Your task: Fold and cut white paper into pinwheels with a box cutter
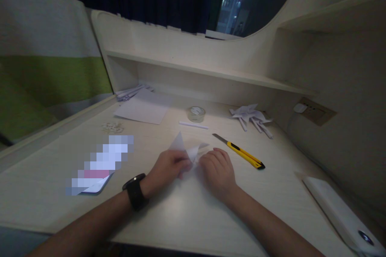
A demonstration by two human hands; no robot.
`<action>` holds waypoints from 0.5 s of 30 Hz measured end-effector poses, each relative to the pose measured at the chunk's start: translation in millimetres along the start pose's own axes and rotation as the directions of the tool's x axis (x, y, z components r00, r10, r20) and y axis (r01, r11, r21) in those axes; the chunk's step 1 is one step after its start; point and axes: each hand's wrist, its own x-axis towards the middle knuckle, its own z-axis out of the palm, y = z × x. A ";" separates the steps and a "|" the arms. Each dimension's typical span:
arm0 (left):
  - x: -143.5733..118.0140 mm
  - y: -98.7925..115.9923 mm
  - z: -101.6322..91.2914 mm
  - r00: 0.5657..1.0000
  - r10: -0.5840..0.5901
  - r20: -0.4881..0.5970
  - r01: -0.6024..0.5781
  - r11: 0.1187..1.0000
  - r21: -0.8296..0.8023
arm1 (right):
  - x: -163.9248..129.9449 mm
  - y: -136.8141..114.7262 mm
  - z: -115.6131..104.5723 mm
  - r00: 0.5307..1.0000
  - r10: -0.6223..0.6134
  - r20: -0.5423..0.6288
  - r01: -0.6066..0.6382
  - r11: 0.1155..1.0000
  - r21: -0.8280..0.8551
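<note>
A white paper pinwheel (193, 151) with pointed, folded blades is held just above the desk. My left hand (174, 162), with a black watch on the wrist, is closed on its left side, thumb and fingers pinching the paper near the middle. My right hand (218, 170) is curled at the pinwheel's right side, its fingertips pressed together at the paper's centre. What exactly lies under those fingertips is hidden. Beyond the right hand lies a yellow utility knife (245, 154) with its blade out. A white paper stick (193, 125) rests behind the pinwheel.
A roll of clear tape (196, 114) sits farther back. Pinwheels on sticks (249, 114) are piled at the back right. At the back left are white paper sheets (144, 106) and paper sticks (128, 93). Small bits (112, 128) lie near a phone (98, 184). A white device (337, 209) stands right.
</note>
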 end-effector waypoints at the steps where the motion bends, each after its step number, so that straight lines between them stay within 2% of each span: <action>1: 0.4 -1.1 0.2 1.000 -0.011 0.008 0.011 1.000 -0.012 | -0.2 0.4 0.0 1.000 0.000 -0.001 0.000 1.000 0.002; 9: 0.3 -1.0 -1.8 0.999 0.007 0.035 -0.006 1.000 -0.025 | -2.4 4.4 2.6 0.999 0.034 0.000 -0.034 0.998 0.055; 15: -2.1 0.5 -3.6 0.997 0.077 0.014 -0.078 0.994 0.079 | -4.3 5.8 4.5 1.000 0.019 -0.004 -0.018 0.997 0.081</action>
